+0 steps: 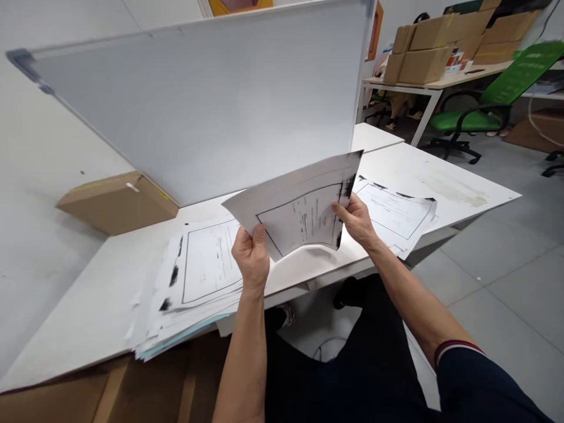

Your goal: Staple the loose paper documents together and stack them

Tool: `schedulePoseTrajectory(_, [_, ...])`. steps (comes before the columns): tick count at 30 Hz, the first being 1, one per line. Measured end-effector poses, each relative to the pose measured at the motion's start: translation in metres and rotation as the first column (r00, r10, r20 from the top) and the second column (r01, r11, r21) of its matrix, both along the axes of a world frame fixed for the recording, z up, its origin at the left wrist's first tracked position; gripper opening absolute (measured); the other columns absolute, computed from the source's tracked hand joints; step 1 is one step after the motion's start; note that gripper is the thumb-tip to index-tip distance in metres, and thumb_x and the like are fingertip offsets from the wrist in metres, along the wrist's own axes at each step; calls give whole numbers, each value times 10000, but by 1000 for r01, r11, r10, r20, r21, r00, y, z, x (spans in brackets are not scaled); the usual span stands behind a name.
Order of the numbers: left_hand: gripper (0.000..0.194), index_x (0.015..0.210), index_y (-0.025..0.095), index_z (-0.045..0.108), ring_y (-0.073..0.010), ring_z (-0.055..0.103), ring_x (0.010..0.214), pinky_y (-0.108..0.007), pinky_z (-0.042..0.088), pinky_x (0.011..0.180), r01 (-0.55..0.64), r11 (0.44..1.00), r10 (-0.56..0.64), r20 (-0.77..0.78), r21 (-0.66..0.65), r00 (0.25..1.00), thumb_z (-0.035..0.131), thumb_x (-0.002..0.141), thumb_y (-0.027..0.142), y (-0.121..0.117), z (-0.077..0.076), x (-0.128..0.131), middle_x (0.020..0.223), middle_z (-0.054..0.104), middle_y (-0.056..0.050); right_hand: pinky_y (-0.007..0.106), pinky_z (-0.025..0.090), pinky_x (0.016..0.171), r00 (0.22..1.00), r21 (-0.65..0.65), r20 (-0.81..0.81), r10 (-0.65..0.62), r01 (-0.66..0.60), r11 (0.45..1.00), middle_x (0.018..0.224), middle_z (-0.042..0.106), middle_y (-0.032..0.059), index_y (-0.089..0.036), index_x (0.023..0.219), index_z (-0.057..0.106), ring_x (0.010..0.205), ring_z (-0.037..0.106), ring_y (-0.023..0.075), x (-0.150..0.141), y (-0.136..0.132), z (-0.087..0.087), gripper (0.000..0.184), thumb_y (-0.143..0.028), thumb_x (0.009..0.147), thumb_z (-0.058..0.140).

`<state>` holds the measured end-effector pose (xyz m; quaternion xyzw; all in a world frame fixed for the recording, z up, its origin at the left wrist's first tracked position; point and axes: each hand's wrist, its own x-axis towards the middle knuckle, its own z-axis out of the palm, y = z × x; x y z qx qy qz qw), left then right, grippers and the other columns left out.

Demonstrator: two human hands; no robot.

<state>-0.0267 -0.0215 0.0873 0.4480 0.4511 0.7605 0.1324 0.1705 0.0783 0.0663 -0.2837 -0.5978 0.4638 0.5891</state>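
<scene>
A printed sheet of paper (304, 205) with a black frame and dark smudges is lifted above the white table (79, 299). My left hand (251, 255) is closed on its lower left edge. My right hand (356, 218) pinches its right edge. To the left below lies a thick, untidy stack of papers (194, 282) reaching the table's front edge. To the right lies a thinner pile of similar printed sheets (396, 211).
A large whiteboard (207, 100) stands on the table behind the papers. A flat cardboard box (117, 200) lies at the left. Behind, another table carries cardboard boxes (423, 56), with a green office chair (489, 106) beside it. Grey floor on the right.
</scene>
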Motion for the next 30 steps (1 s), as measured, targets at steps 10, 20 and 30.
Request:
schedulePoseTrajectory(10, [201, 844, 181, 642, -132, 606, 873, -279, 462, 861, -16, 1000, 13, 132, 20, 991, 659, 760, 362, 3, -4, -5, 812, 653, -4, 331, 502, 745, 990, -75, 109, 89, -81, 994, 813, 663, 10, -201, 865, 639, 792, 613, 182, 4, 0, -21, 318, -453, 685, 707])
schedulePoseTrajectory(20, [725, 1209, 274, 419, -159, 599, 937, -324, 483, 828, -12, 981, 62, 255, -194, 965, 795, 592, 340, -1, -14, -33, 1142, 557, -77, 298, 494, 628, 833, 239, 544, -105, -34, 970, 766, 703, 7, -209, 825, 718, 696, 638, 176, 67, -5, 50, 188, -373, 774, 643])
schedulePoseTrajectory(30, [273, 577, 172, 566, -114, 509, 511, -233, 445, 554, 65, 810, -144, -90, -582, 985, 779, 570, 343, -6, -36, -45, 494, 506, 36, 263, 397, 534, 506, 434, 815, -283, -208, 877, 629, 654, -45, -275, 804, 706, 539, 557, 121, 93, -3, 91, 197, -403, 833, 560])
